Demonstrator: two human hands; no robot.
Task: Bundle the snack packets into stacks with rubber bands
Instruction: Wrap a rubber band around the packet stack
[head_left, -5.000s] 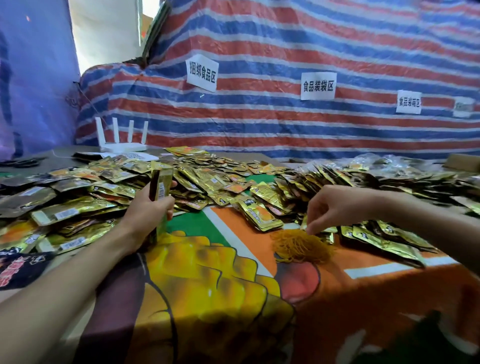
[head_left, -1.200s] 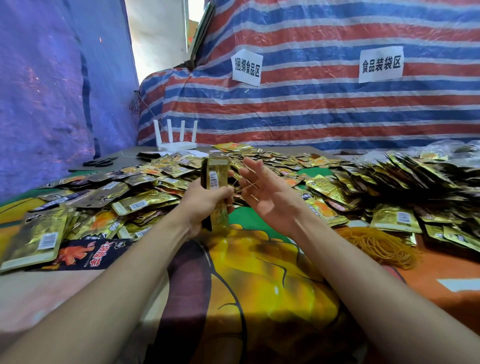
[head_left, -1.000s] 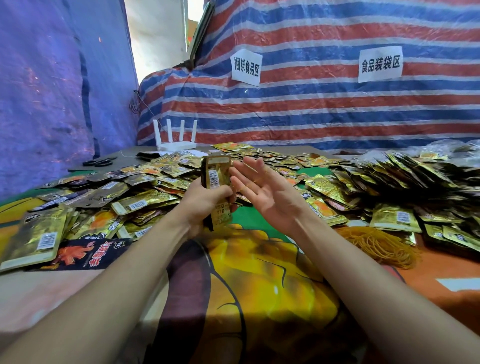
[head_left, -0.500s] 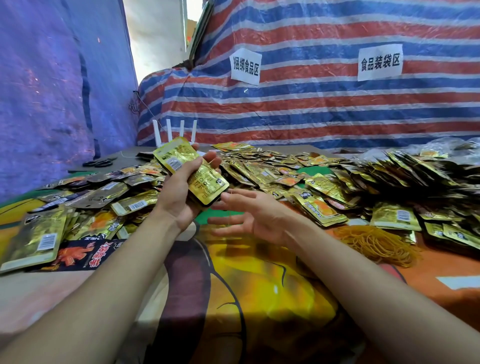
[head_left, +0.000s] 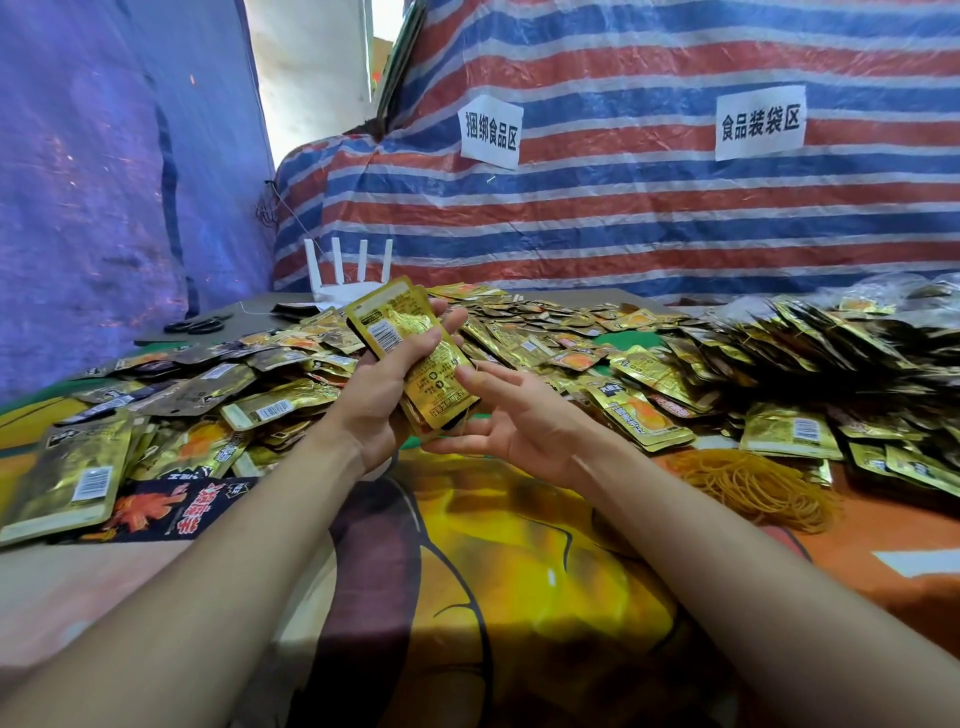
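- My left grip (head_left: 376, 397) is clenched around a stack of gold snack packets (head_left: 410, 353), thumb across its barcode face and fingers wrapped behind.
- The stack is held above the table (head_left: 519, 582), tilted, with its top end leaning away to the left and its lower end pointing down at my right palm.
- My right grip (head_left: 519, 421) is released: palm up, fingers spread and relaxed just under the stack's lower end, thumb tip touching the stack's right edge.
- Whether a band sits on those fingers, I cannot tell.
- The pile of rubber bands (head_left: 758, 486) lies on the table beside my right forearm, just in front of some packets.
- Loose packets (head_left: 260, 405) cover the table to my left, and a denser heap (head_left: 810, 348) rises on my right.
- Black scissors (head_left: 200, 325) and a white router (head_left: 348, 275) sit at the far left end of the table.
- Two paper signs (head_left: 491, 132) hang on the striped tarp (head_left: 623, 218) behind.
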